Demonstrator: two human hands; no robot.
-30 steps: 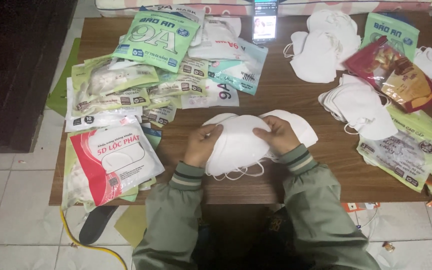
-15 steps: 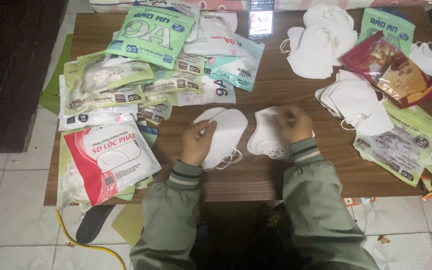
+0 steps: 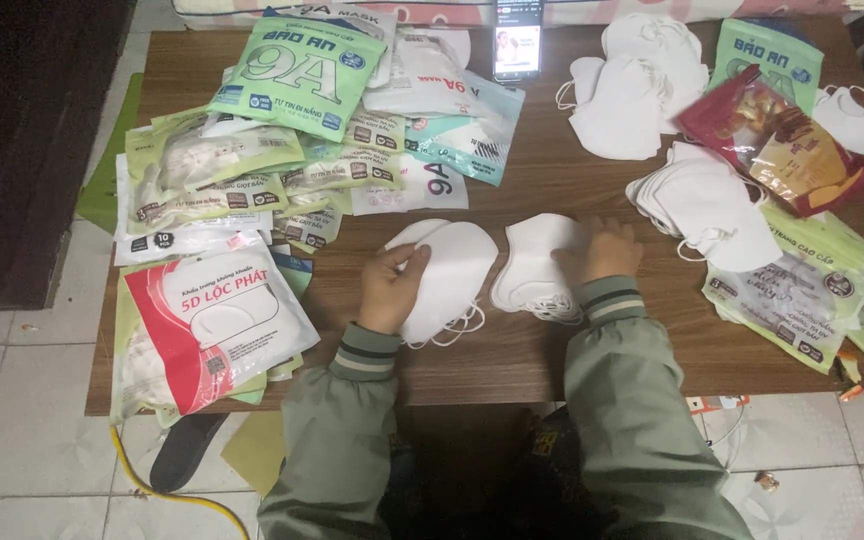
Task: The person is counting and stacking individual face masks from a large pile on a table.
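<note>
Two small stacks of white face masks lie side by side near the front of the brown wooden table point(image 3: 512, 360). My left hand point(image 3: 389, 290) grips the left stack of masks point(image 3: 452, 275), thumb on top. Beside it, my right hand point(image 3: 604, 250) presses down on the right stack of masks point(image 3: 532, 265). The ear loops of both stacks trail toward me. Both of my arms are in green jacket sleeves with striped cuffs.
Several printed mask packets point(image 3: 297, 75) cover the table's left half, with a red and white packet point(image 3: 207, 325) at the front left. Loose white masks point(image 3: 702, 205) and a red snack bag point(image 3: 777, 150) lie at the right. A lit phone point(image 3: 518, 40) stands at the back.
One second ago both hands held a single pile of masks together. The pile has since been split in two, the right hand carrying its share to the right and setting it down.
</note>
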